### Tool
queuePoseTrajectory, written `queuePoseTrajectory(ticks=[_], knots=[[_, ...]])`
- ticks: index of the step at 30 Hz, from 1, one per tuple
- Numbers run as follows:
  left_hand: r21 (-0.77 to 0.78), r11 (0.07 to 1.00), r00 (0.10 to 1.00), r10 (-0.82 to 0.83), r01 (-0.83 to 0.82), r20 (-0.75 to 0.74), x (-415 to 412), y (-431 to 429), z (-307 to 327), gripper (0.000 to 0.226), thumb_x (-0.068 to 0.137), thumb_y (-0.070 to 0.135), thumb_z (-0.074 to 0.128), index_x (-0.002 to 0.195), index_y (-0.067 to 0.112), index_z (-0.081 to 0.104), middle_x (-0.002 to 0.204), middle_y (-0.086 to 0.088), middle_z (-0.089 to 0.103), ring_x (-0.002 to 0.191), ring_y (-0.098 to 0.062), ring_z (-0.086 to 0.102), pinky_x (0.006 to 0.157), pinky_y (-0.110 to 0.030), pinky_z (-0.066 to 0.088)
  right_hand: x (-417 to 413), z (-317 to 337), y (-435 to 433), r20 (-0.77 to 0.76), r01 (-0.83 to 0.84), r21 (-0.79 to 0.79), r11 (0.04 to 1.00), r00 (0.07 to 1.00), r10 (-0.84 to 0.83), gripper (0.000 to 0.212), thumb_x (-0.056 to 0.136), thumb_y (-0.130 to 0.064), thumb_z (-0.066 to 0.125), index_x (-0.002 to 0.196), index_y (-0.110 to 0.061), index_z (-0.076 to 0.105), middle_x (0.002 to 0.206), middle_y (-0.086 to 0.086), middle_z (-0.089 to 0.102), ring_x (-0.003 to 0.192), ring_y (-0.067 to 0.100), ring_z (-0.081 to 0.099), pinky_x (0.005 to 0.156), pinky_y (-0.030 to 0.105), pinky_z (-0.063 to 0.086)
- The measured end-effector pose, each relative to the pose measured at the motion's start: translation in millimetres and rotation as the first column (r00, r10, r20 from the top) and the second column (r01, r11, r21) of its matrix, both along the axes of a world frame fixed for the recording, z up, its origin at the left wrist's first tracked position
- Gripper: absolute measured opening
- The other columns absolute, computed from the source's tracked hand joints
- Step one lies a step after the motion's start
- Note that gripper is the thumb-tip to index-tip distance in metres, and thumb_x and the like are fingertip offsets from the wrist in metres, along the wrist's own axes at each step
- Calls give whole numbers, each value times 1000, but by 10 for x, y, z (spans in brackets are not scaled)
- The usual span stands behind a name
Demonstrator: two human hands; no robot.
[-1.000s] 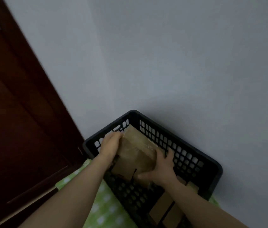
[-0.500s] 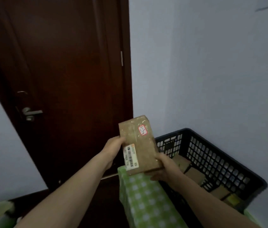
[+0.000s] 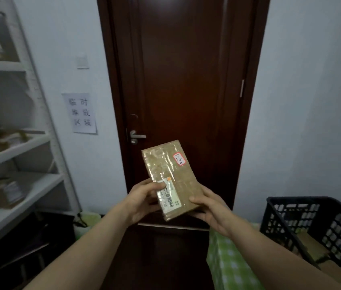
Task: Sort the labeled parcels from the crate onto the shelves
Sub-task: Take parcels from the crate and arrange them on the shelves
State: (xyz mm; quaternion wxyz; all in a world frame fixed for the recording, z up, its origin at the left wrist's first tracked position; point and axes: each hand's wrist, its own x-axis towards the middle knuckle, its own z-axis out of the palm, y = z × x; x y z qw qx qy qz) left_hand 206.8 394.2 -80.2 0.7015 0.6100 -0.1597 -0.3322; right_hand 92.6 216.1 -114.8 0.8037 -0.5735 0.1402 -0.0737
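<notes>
- Brown taped parcel (image 3: pixel 169 178) sits in my grasp, raised in front of the dark door (image 3: pixel 183 101).
- My left hand (image 3: pixel 142 198) clasps its lower left edge; my right hand (image 3: pixel 210 208) grips its lower right corner.
- Right of the door, the black crate (image 3: pixel 320 225) holds more parcels.
- Left of the door stand white shelves (image 3: pixel 17 147).

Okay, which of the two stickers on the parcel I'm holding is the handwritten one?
The small red-bordered sticker near the parcel's top right corner; the larger one lower down is a printed barcode label.

A dark wooden door (image 3: pixel 183 91) stands shut, a paper sign (image 3: pixel 81 113) taped beside it.
</notes>
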Motion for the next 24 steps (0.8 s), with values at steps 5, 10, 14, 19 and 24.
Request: queuePoseTrajectory(ticks=[5,10,14,19,24], knots=[[-86,945,949,313,-316,-47,175,449,115,60,74,19,69,127,4,47,83,1,69,92,-17,62,90,-45,46,245,177,37,15,-37,22,999,999,37,54,52,-12,68,104,-30,72,98,3,71,91,22,64,73,41,53],[-11,971,971,239,-239,7,145,822,114,48,66,27,73,110,11,64,106,-8,66,99,-20,63,81,-34,52,396,255,22,4,-81,-47,996,997,81,66,51,-14,70,114,-30,64,115,9,63,105,30,60,81,44,52],[-46,962,963,271,-270,8,73,874,108,39,66,21,71,104,13,66,99,-4,68,99,-19,61,78,-31,50,476,293,79,32,-50,-37,998,998,51,63,51,-12,69,111,-27,61,119,12,58,110,33,57,83,45,53],[-45,956,956,292,-291,8,54,970,128,40,65,18,76,103,12,66,99,-6,67,98,-20,61,79,-31,50,521,305,134,43,-52,-26,998,998,53,72,50,-11,70,121,-19,60,118,13,61,112,33,57,96,52,48],[-36,940,941,339,-339,7,49,1087,85,58,58,21,79,113,11,66,106,-8,66,100,-22,61,81,-32,51,588,313,209,48,-70,-13,997,996,70,72,50,-9,71,121,-17,60,119,14,61,112,33,58,98,55,46]])
